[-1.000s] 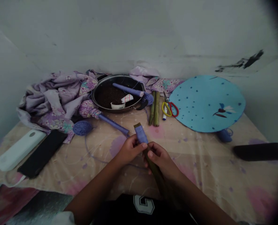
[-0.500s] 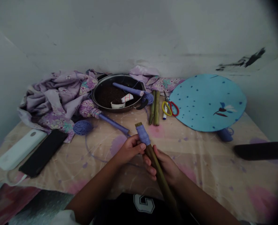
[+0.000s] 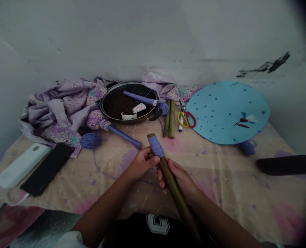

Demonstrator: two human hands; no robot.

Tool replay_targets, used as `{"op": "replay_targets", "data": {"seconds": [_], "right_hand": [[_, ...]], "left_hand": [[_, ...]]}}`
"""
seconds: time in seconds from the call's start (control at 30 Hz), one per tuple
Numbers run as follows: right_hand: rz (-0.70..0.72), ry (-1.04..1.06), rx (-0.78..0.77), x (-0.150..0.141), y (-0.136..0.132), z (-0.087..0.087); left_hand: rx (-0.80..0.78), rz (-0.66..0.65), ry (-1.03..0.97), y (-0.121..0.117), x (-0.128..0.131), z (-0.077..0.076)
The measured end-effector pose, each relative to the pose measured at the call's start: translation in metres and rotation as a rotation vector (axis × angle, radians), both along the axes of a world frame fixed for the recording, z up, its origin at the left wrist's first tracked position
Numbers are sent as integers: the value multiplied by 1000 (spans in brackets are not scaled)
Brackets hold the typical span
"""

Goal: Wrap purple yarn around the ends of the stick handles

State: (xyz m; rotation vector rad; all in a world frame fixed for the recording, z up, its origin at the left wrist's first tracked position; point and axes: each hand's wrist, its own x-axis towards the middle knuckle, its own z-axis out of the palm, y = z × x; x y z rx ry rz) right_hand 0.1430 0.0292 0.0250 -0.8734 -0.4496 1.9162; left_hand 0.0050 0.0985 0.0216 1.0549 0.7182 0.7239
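Note:
My hands hold a green-brown bamboo stick (image 3: 175, 189) upright and tilted, its far end wound with purple yarn (image 3: 156, 145). My left hand (image 3: 142, 163) curls against the stick just below the yarn. My right hand (image 3: 177, 179) grips the stick lower down, and the stick's near end runs toward my chest. A thin purple strand (image 3: 108, 172) lies on the bedsheet near my left hand. It appears to lead to a purple yarn ball (image 3: 91, 141). A second yarn-wrapped stick (image 3: 124, 136) with a floral cloth bundle (image 3: 97, 120) lies just beyond my left hand.
A dark pan (image 3: 142, 84) holds soil, a white cup and a purple-wrapped stick. Beyond stand bamboo pieces (image 3: 169, 119), scissors (image 3: 186, 119), a marker (image 3: 180, 125) and a blue round board (image 3: 227, 112). Crumpled floral cloth (image 3: 65, 106), a power bank (image 3: 22, 165) and a phone (image 3: 46, 168) lie left.
My right hand has moved down the stick and away from the yarn wrapping. The stick now shows more of its length between my hands and stands slightly straighter.

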Motion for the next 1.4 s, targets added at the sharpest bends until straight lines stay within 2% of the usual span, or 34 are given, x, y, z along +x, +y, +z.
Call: {"op": "replay_targets", "data": {"seconds": [0.13,0.2,0.33,0.43,0.5,0.67,0.77,0.83,0.93,1.03,1.13,1.2,1.27,1.4], "right_hand": [[143,105,-36,1,1,-1],[85,6,-2,-1,0,-2],[-141,-212,115,-4,-3,-5],[-155,-250,149,-4,-3,-3],[-110,-183,97,-2,-2,0],[97,185,-88,7,1,0],[187,368,-129,9,2,-6],[194,409,-134,9,3,-8],[101,296,-27,6,4,-6],[-44,37,123,2,3,-4],[-128,-94,93,3,3,-3],[-57,40,-13,6,4,-5],[54,265,-96,10,6,-9],[185,498,-63,17,6,-19]], "left_hand": [[-56,-21,-48,-1,0,-2],[-59,-8,-28,-1,1,-3],[-19,79,45,0,2,-3],[-2,89,51,2,1,0],[6,55,17,2,1,2],[-10,-7,-72,0,1,2],[-32,-27,-81,-1,1,1],[-37,-8,-58,-1,1,1],[-40,14,-31,-1,1,1],[2,42,-12,0,1,2],[25,24,31,1,1,3],[24,19,64,1,0,3],[18,44,80,2,0,3],[-17,17,13,0,2,2]]}}
